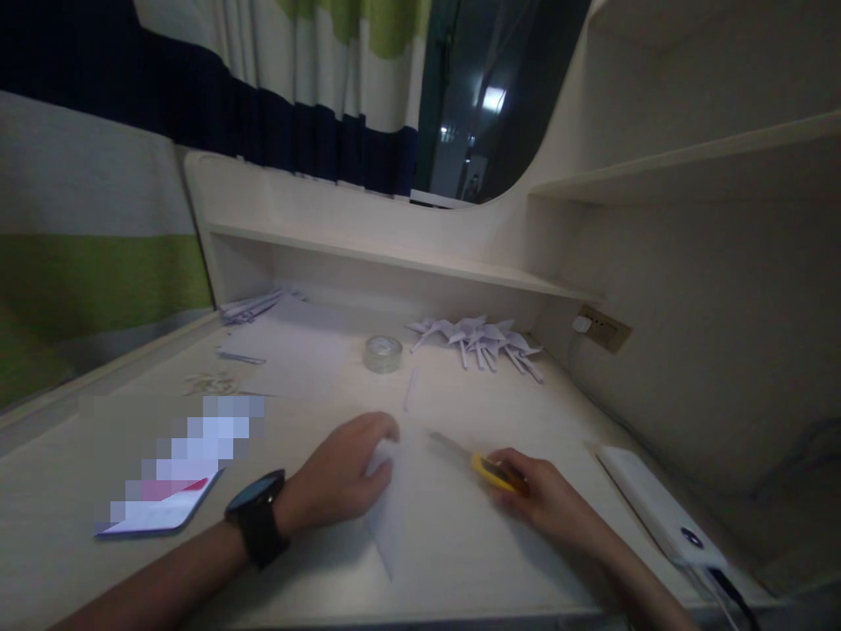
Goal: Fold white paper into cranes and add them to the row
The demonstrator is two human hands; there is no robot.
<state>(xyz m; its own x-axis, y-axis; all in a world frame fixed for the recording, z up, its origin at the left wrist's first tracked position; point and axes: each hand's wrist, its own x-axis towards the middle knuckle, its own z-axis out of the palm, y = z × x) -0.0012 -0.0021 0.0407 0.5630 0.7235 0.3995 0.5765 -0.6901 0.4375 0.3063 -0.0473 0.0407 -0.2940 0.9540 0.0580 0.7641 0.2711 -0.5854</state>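
The tabletop point(473, 570) spreads beneath both sets of fingers. The paper point(389, 526) is pinched in the left hand point(335, 469), between thumb and curled fingers; blur hides its folds. It would be best kept steady, with those fingers out of the blade's line. The knife point(490, 469) is gripped in the right hand's point(539, 491) fingers, blade out, its tip just beside the paper yet apart; light, even strokes should suit it. The tape point(382, 355) stands beyond the left fingers. Both forearms slant inward, the left palm turned towards the right fingers.
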